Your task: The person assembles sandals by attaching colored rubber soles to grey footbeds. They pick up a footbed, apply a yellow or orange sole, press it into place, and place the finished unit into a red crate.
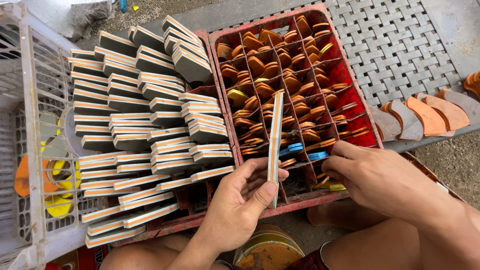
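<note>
Left hand (240,200) has the grip pinched on a long flat strip (274,145), thumb on the near face and fingers curled behind, holding it by its lower end so it stands on edge with its long axis running straight away from the person, up over the red crate (350,90). The strip shows white, orange and grey layers along its edge. Right hand (372,175) sits just to the right of it, fingers bent and dipping into the near compartments of the crate; whether that grip has closed on anything I cannot tell, the fingertips are tucked out of sight, right beside some small blue pieces (300,150) and a yellow one (334,186). So the strip lies left of the right hand, close by, and the left hand is the one on it. The crate's cells are packed with little orange curved pieces (260,65). Left of the crate, a big heap of layered grey blocks (145,105), same striped edges, stacked in rows over another crate. Far left, a white plastic basket (30,100). Beyond, a woven grey mat (395,45) with a fan of orange and grey sole-shaped cutouts (425,117) on its edge, and gravelly ground to the right. A round yellowish tin (267,250) sits between the person's knees.
</note>
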